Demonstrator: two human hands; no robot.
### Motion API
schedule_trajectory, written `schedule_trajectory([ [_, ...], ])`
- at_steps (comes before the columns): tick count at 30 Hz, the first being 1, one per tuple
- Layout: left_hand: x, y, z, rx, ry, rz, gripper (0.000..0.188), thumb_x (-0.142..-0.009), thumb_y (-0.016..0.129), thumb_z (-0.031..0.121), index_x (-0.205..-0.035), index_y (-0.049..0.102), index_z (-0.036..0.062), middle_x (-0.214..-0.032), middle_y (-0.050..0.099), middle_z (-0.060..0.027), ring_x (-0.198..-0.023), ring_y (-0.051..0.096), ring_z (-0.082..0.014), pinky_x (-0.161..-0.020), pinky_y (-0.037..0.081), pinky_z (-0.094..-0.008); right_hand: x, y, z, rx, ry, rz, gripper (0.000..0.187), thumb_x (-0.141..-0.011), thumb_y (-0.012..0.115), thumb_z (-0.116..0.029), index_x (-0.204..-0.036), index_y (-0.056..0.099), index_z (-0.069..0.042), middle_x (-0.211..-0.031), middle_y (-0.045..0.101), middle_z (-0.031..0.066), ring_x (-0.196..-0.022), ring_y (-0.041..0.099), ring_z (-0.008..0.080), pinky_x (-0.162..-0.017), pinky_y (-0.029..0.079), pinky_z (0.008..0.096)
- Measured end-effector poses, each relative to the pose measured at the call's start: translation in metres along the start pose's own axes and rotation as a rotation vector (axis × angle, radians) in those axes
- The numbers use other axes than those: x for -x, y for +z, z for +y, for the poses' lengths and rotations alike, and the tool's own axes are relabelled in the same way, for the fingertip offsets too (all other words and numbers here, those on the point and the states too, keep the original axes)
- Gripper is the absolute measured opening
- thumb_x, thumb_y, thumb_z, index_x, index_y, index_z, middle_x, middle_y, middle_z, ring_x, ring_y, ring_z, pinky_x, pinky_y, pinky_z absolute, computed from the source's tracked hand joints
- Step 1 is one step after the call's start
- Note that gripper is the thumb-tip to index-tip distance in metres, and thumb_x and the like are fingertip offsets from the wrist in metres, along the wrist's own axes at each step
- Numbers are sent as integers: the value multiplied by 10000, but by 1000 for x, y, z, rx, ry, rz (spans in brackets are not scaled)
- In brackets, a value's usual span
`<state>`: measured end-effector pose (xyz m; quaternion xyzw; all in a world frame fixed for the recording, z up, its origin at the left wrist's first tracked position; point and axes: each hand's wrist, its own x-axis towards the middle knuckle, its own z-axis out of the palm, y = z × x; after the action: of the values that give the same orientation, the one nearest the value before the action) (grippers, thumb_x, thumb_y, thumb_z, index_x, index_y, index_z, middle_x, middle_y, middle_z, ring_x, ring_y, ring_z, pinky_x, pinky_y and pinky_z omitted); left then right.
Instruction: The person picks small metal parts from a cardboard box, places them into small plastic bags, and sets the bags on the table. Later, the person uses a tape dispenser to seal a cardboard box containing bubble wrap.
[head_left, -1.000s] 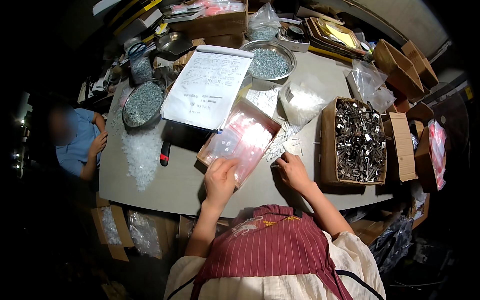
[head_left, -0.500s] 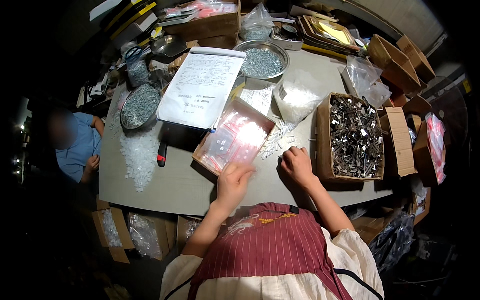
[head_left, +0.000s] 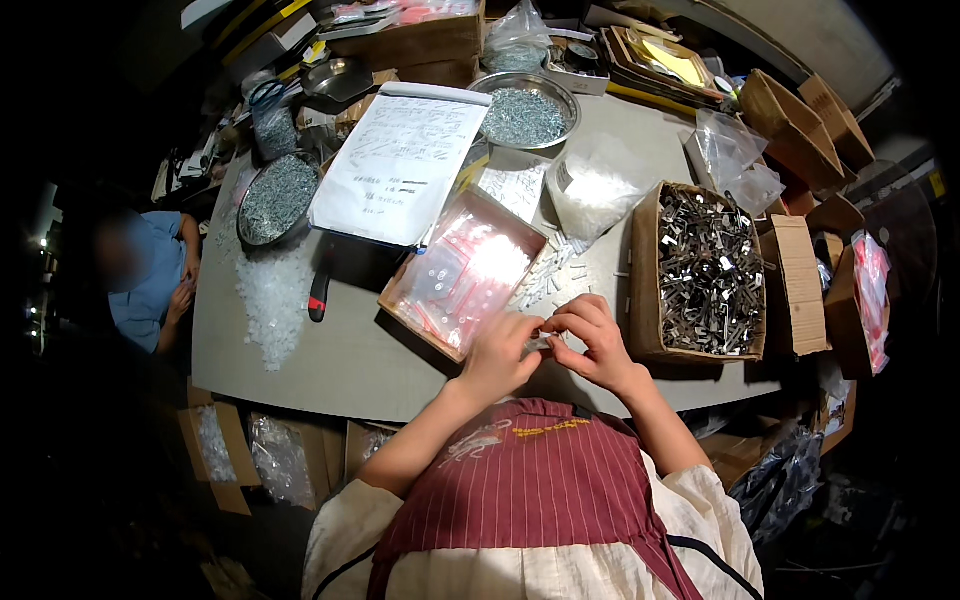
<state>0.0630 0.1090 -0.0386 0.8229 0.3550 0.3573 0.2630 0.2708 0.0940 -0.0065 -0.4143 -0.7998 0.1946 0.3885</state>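
My left hand [head_left: 497,355] is closed on a small clear plastic bag [head_left: 537,343] above the table's front edge. Against it, my right hand [head_left: 595,342] meets the left with curled fingers and thumb pinched at the bag's edge; whatever lies between those fingertips is too small to make out. Just beyond my hands, a shallow cardboard box [head_left: 421,322] holds several flat clear bags with red edges [head_left: 450,275]. Small white plastic pieces [head_left: 545,280] lie scattered to the right of that box, by a clear bag of white pieces [head_left: 598,195].
At right stands a carton of dark metal clips [head_left: 708,275]. Bowls of small metal parts [head_left: 525,118] [head_left: 280,203], a clipboard with written sheets [head_left: 400,165], a heap of translucent pieces [head_left: 272,310] and a red-and-black handle [head_left: 318,298] occupy the table. A person in blue [head_left: 155,275] sits at left.
My right hand has left the scattered white pieces and come in to my left hand. The left has moved right, off the box's near edge, with a small clear bag now between its fingers.
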Motion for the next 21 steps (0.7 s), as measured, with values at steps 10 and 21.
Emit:
schedule_trajectory([
  [10,-5,3,9,-28,-66,-163,619,-759,772,119,-1329,548,28,-1195,612,-162,-1164,557,-369,-994,441,-487,45,2,-1,43,255,-314,585,-687,675,-167,-1272,700,-188,-1428,593,74,-1458,387,368,-1219,83,634],
  [21,-1,43,-6,36,-65,-153,233,-754,760,86,-947,631,60,-925,640,-156,-933,584,-411,-853,437,-494,52,-52,3,107,313,-81,429,-768,638,-88,-1180,742,-144,-1236,674,122,-1194,602,305,-1099,380,506],
])
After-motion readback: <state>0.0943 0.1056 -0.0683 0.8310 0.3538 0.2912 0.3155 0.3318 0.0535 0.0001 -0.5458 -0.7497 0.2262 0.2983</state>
